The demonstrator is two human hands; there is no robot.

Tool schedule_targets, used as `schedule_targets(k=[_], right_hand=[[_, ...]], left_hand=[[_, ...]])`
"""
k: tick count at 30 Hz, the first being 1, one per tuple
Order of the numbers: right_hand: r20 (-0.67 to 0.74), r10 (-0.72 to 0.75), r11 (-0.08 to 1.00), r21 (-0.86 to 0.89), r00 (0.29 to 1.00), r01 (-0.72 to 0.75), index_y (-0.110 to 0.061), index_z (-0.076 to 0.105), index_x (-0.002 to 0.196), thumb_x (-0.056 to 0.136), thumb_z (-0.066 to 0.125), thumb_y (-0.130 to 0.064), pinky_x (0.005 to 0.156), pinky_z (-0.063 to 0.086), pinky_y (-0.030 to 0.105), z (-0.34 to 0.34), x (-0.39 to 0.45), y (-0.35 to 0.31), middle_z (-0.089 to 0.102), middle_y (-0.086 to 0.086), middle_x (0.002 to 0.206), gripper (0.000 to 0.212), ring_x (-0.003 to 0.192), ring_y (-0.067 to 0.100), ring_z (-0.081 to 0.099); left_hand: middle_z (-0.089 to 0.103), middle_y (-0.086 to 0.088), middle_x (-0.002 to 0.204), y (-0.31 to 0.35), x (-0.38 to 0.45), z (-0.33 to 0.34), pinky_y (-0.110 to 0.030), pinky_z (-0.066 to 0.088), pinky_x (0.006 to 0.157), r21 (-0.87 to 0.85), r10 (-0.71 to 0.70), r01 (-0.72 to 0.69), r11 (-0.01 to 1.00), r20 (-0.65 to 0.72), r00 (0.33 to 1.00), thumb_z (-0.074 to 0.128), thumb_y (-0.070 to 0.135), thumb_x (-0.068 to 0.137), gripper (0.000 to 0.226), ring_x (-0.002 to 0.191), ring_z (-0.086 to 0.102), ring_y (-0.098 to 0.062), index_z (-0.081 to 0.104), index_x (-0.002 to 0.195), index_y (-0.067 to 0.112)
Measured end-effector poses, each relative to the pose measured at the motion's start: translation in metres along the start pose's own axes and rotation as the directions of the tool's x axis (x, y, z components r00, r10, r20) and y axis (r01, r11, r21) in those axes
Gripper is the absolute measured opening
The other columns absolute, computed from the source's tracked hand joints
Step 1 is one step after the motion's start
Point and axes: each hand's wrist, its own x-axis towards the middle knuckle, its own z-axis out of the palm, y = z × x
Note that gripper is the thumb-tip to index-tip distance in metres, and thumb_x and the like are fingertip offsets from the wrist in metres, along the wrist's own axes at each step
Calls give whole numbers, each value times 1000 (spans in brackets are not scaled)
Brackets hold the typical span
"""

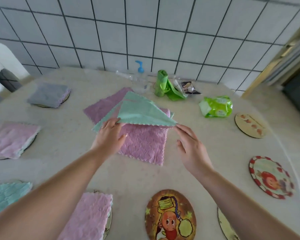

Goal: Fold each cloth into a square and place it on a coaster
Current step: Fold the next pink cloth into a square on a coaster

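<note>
A mint green cloth (139, 110) lies half folded on top of a pile of pink cloths (144, 142) in the middle of the table. My left hand (109, 135) pinches the green cloth's near left edge between thumb and fingers. My right hand (190, 146) holds the cloth's right corner at its fingertips. Folded cloths sit on coasters at the left: a grey one (48, 94), a pink one (10, 139), a mint one (5, 194) and a pink one (90, 217). Bare coasters lie near me (170, 217) and at the right (271, 177), (249, 125).
At the back of the table stand a clear pump bottle (140, 78), a green roll of bags (164, 85), a dark packet (189, 87) and a green wipes pack (216, 106). Another coaster edge (225, 226) shows at bottom right. A tiled wall rises behind.
</note>
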Motion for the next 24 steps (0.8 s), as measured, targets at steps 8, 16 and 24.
schedule_targets(k=[8, 16, 24], right_hand=[[-169, -12, 997, -71, 986, 0, -8, 52, 130, 85, 53, 2, 96, 24, 5, -58, -1, 1, 47, -2, 137, 46, 120, 4, 42], [-321, 19, 998, -50, 947, -37, -15, 59, 123, 87, 51, -1, 87, 22, -5, -118, 5, 15, 53, -8, 127, 40, 111, -2, 45], [-208, 9, 999, -41, 978, -18, -15, 55, 129, 90, 55, -11, 91, 29, 14, -171, 23, 41, 49, -6, 132, 39, 114, 6, 47]], left_hand=[[61, 1, 110, 20, -5, -53, -34, 48, 84, -100, 141, -191, 977, -371, 918, 64, -1, 77, 34, 94, 60, -22, 69, 105, 17], [63, 24, 91, 62, -4, -94, -15, 46, 82, -409, 40, -197, 891, -361, 932, 63, 2, 80, 32, 85, 59, 5, 68, 87, 33], [66, 22, 85, 127, 5, -107, -23, 53, 79, -571, -133, -122, 812, -384, 914, 58, 3, 86, 39, 75, 64, 1, 67, 78, 40]])
